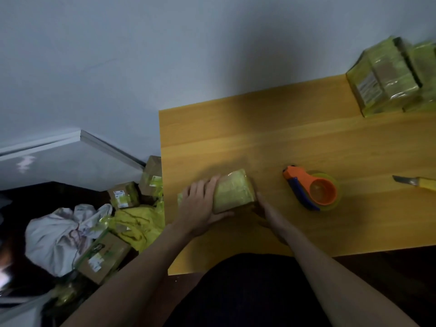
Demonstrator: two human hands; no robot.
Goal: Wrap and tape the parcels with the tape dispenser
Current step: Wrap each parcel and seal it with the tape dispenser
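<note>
Parcel [233, 191] sits on bench [295, 138] near its 7 o'clock corner, already skinned in yellow-green film. L hand [200, 204] lies over parcel's 9 o'clock side, fingers spread across top, thumb under near edge: a loose cupping grip, not a pinch. R hand [265, 211] at parcel's 4 o'clock corner, touching it; fingers mostly hidden behind the box, so can't tell how far curled.

Tape dispenser [311, 187], orange w/ blue blade guard, lies flat on bench at 3 o'clock of parcel, near but apart, nobody holding it. Long axis runs approx 10–4 o'clock, nose end toward parcel. R hand clearly nearer to it; judge R goes for it while L pins parcel.

Also: yellow cutter [417, 181] at bench's 3 o'clock edge; wrapped stack [389, 79] at 1 o'clock; more boxes on the floor [122, 197] off 9 o'clock edge.
</note>
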